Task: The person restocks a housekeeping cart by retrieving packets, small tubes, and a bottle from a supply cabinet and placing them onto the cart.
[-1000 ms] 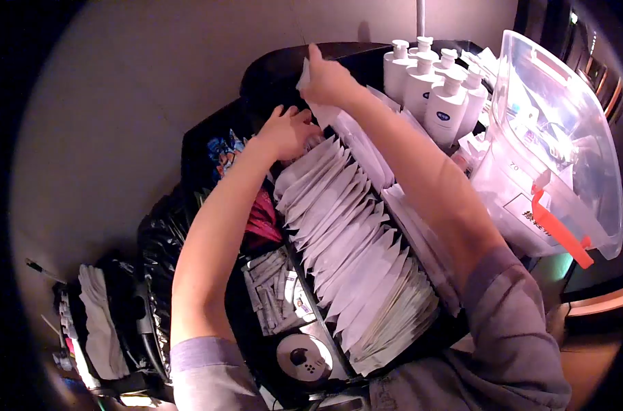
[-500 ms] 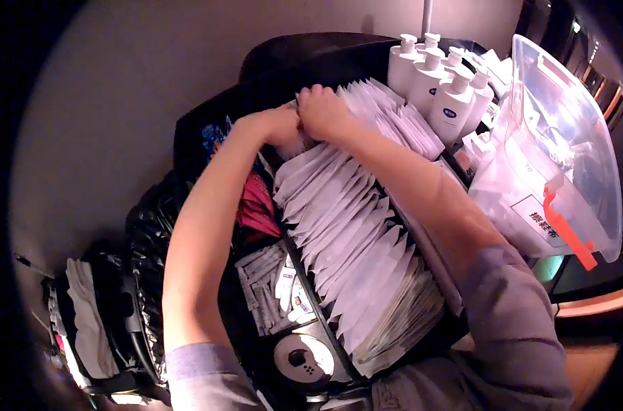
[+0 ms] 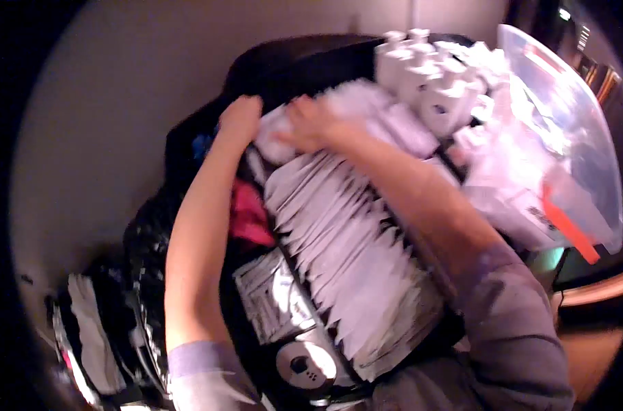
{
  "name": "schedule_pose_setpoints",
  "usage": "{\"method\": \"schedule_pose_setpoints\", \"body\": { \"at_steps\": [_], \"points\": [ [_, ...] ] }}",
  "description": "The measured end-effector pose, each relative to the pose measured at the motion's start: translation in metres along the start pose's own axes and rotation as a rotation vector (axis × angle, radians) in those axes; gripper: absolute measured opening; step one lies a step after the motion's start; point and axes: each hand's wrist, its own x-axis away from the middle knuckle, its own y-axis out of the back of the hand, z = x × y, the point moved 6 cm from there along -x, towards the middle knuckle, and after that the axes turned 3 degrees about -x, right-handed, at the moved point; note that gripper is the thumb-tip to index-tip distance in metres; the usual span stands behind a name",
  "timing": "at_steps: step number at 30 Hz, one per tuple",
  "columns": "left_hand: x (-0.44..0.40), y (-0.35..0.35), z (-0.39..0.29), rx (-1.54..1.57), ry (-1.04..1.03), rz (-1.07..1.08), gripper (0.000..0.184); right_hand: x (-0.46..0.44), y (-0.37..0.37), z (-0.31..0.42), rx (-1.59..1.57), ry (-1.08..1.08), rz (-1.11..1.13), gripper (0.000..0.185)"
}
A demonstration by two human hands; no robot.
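Note:
At the far end of a black compartmented organiser, my left hand [image 3: 241, 118] is bent over the left side, its fingers blurred and mostly turned away. My right hand [image 3: 308, 125] lies over the far end of the row, thumb and fingers apart. Between the hands is a blurred white packet [image 3: 274, 130]; whether either hand grips it I cannot tell. A long row of flat white paper packets [image 3: 346, 246] stands on edge below my right forearm. More white packets [image 3: 366, 103] sit just right of the right hand.
White pump bottles [image 3: 442, 106] stand at the back right beside a clear plastic bin [image 3: 599, 164] with an orange-red strip [image 3: 568, 226]. Left of the row are a red cloth-like item [image 3: 250, 216], small sachets [image 3: 274, 294] and a round white device [image 3: 306, 363].
My hands, close together before, are now apart, the left having shifted left. A white packet shows between them. The whole view has shifted slightly and blurred.

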Motion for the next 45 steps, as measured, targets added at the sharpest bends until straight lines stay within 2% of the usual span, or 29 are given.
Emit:
{"method": "schedule_pose_setpoints", "body": {
  "at_steps": [1,2,3,4,5,6,7,8,9,11,13,14,15,16,18,20,22,24,26,28,30,31,34,36,38,40,42,43,45],
  "points": [
    [0.012,0.012,-0.002,0.036,-0.004,-0.054,0.015,-0.001,0.010,0.001,-0.077,-0.088,0.233,0.085],
    [0.003,0.008,0.003,0.046,-0.002,-0.049,0.015,0.004,0.022,0.004,-0.085,-0.119,0.216,0.085],
    [0.000,0.021,0.001,0.047,-0.037,-0.120,0.015,0.007,0.026,0.004,-0.057,-0.111,-0.086,0.072],
    [-0.011,0.031,0.002,0.060,0.028,-0.120,0.016,0.025,0.062,0.020,-0.130,-0.013,-0.306,0.050],
    [-0.002,0.069,-0.016,0.174,-0.047,-0.223,0.021,0.051,0.114,0.036,-0.172,0.022,-0.336,0.039],
    [-0.002,0.093,-0.027,0.454,-0.151,-0.276,0.023,0.069,0.149,0.060,0.137,0.020,-0.204,0.036],
    [-0.010,0.103,-0.035,0.661,-0.139,-0.327,0.023,0.084,0.164,0.073,0.017,0.107,-0.298,0.030],
    [0.010,0.135,-0.062,0.781,-0.154,-0.426,0.021,0.130,0.206,0.089,0.231,0.180,-0.237,0.027],
    [0.010,0.148,-0.083,0.954,-0.190,-0.390,0.024,0.178,0.249,0.105,0.437,0.266,-0.192,0.025],
    [0.044,0.193,-0.148,1.301,-0.328,-0.315,0.028,0.242,0.295,0.094,0.260,0.456,-0.387,0.028],
    [0.081,0.234,-0.195,1.119,-0.847,-0.450,0.040,0.241,0.336,0.021,-0.220,0.180,-0.074,0.039],
    [0.101,0.249,-0.216,0.993,-1.078,-0.569,0.047,0.240,0.344,-0.022,-0.271,-0.256,0.313,0.044],
    [0.122,0.249,-0.244,0.888,-1.216,-0.422,0.046,0.238,0.327,-0.084,-0.192,-0.341,0.439,0.053],
    [0.136,0.247,-0.258,0.800,-1.192,-0.469,0.040,0.244,0.319,-0.118,0.049,-0.536,0.496,0.062],
    [0.163,0.248,-0.271,0.735,-1.131,-0.691,0.027,0.268,0.290,-0.171,0.201,-0.792,0.760,0.071],
    [0.183,0.253,-0.277,0.619,-1.066,-0.815,0.018,0.289,0.273,-0.192,-0.062,-0.792,0.903,0.080],
    [0.206,0.253,-0.278,0.573,-1.110,-0.888,0.012,0.295,0.278,-0.182,0.138,-0.710,0.802,0.084],
    [0.227,0.253,-0.279,0.524,-1.128,-0.918,0.007,0.288,0.267,-0.147,0.403,-0.263,0.732,0.091],
    [0.249,0.250,-0.282,0.406,-1.055,-1.072,0.003,0.285,0.248,-0.125,0.460,-0.069,0.702,0.100],
    [0.257,0.244,-0.287,0.326,-1.058,-1.098,0.005,0.290,0.237,-0.122,0.611,-0.043,0.507,0.093],
    [0.256,0.234,-0.295,0.159,-0.984,-1.122,0.003,0.273,0.235,-0.121,0.709,-0.107,0.524,0.082],
    [0.254,0.230,-0.295,0.161,-0.984,-1.119,0.003,0.273,0.237,-0.115,0.738,0.061,0.380,0.070],
    [0.253,0.220,-0.297,0.144,-1.011,-1.150,0.002,0.276,0.227,-0.119,0.855,0.024,0.425,0.063],
    [0.249,0.219,-0.298,0.175,-1.001,-1.110,0.004,0.275,0.237,-0.124,0.848,0.041,0.444,0.055],
    [0.243,0.223,-0.297,0.188,-1.010,-1.058,0.005,0.280,0.239,-0.142,0.472,-0.272,0.723,0.050],
    [0.237,0.227,-0.298,0.200,-1.017,-1.015,0.006,0.280,0.244,-0.145,0.356,-0.354,0.795,0.059],
    [0.233,0.227,-0.299,0.241,-1.026,-1.021,0.005,0.284,0.241,-0.137,-0.156,-0.512,0.726,0.070],
    [0.232,0.227,-0.299,0.238,-1.025,-1.030,0.005,0.286,0.238,-0.129,-0.143,-0.489,0.756,0.079],
    [0.229,0.232,-0.298,0.269,-1.046,-1.074,0.006,0.290,0.217,-0.124,-0.122,-0.422,0.781,0.076]
  ]
}}
